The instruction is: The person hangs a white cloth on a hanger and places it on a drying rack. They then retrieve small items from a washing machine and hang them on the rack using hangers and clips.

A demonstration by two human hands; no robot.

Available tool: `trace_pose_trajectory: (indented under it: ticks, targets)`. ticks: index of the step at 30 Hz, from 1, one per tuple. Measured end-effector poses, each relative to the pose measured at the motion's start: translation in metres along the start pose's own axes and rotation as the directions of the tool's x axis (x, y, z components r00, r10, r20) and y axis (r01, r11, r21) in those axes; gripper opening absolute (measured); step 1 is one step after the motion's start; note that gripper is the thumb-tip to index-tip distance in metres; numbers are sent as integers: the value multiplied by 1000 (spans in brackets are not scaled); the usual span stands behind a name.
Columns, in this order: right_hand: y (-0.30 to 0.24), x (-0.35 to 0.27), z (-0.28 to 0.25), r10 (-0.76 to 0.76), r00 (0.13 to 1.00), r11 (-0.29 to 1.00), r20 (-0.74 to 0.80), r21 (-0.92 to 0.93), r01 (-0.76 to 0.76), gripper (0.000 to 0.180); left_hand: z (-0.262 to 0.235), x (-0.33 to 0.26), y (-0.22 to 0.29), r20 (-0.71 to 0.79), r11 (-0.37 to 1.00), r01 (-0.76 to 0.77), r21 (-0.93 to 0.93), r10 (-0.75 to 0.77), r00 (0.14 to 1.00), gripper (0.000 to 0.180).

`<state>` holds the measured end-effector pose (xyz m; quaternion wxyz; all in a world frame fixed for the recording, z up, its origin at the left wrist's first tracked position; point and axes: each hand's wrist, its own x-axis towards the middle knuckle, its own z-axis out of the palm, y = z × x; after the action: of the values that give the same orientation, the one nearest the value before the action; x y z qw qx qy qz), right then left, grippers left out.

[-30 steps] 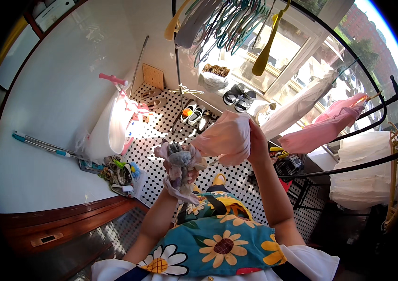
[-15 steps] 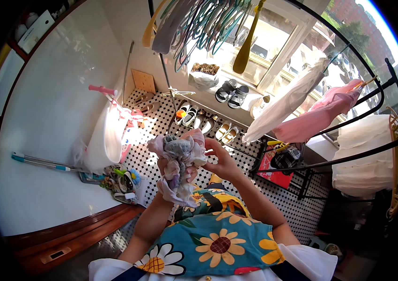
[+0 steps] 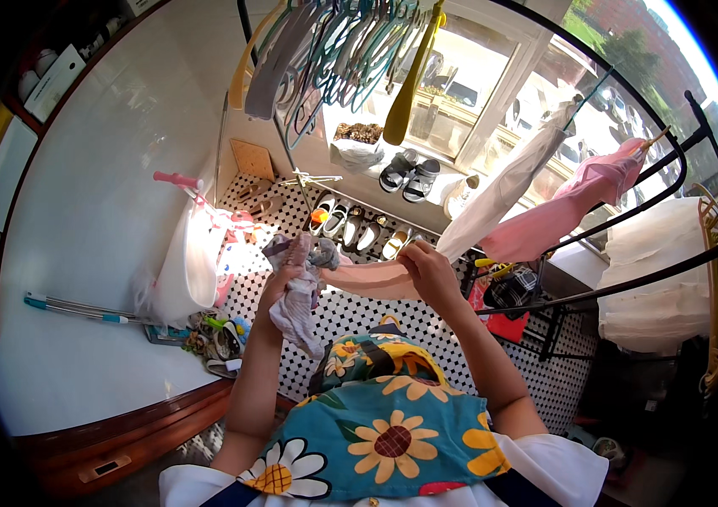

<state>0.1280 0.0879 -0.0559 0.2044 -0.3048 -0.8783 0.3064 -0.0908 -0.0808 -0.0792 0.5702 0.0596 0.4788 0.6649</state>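
My left hand (image 3: 278, 289) is closed around a crumpled bunch of small laundry (image 3: 298, 311) in whitish, grey and purple tones, part of it hanging below the fist. From this bunch a pale pink cloth (image 3: 372, 280) stretches across to the right. Its far end is pinched in the fingers of my right hand (image 3: 432, 272). Folds hide where the pink cloth meets the rest, and I cannot tell what kind of garment it is.
Overhead at the left, hangers (image 3: 350, 51) crowd a black rack (image 3: 621, 296). A white garment (image 3: 503, 182) and a pink garment (image 3: 566, 203) hang on the right. Shoes (image 3: 365, 230) line the tiled floor by the window. A white bin (image 3: 186, 262) stands left.
My hands have moved apart, the right one going right. The pale pink cloth, bundled with the rest before, is now drawn out between them. The view has shifted slightly.
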Motion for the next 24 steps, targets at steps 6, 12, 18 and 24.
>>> trace_pose_trajectory:
  ticks: [6, 12, 18, 24]
  targets:
    - [11, -9, -26, 69, 998, 995, -2, 71, -69, 16, 8, 11, -4, -79, 999, 50, -4, -51, 996, 39]
    - [49, -20, -18, 160, 980, 969, 123, 171, -179, 15, 31, 9, -6, 21, 998, 26, -58, -24, 999, 46]
    - [27, -1, -18, 136, 980, 963, 144, 212, -164, 27, 42, -7, 7, 1, 995, -18, -94, 18, 1000, 48]
    - [-62, 78, -90, -248, 861, 812, -445, 389, 435, 29, 40, -19, 7, 37, 993, 20, -114, -16, 999, 50]
